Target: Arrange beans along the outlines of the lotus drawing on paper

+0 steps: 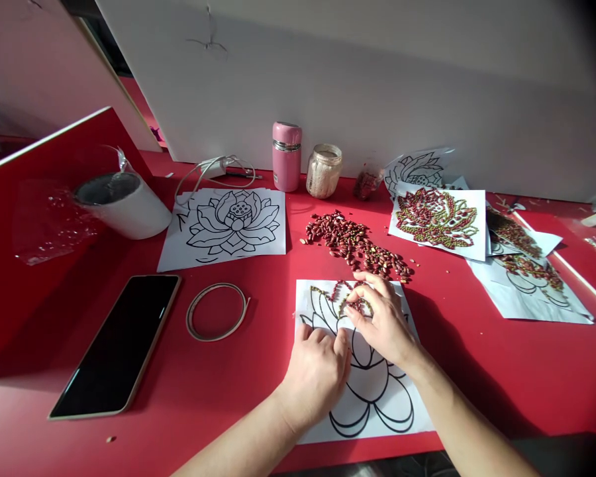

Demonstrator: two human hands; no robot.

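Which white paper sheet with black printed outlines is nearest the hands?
The front sheet, in front of the dark-red bean pile: the left hand rests on it and the right hand is over its upper part. The other sheets lie farther back.

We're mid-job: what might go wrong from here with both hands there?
The right hand is close over the beans laid on the printed sheet and might knock some out of line.
The left hand rests on the sheet; if it shifts, the paper could slide and disturb them.
The loose bean pile sits by the sheet's far edge, so a careless reach could scatter it.
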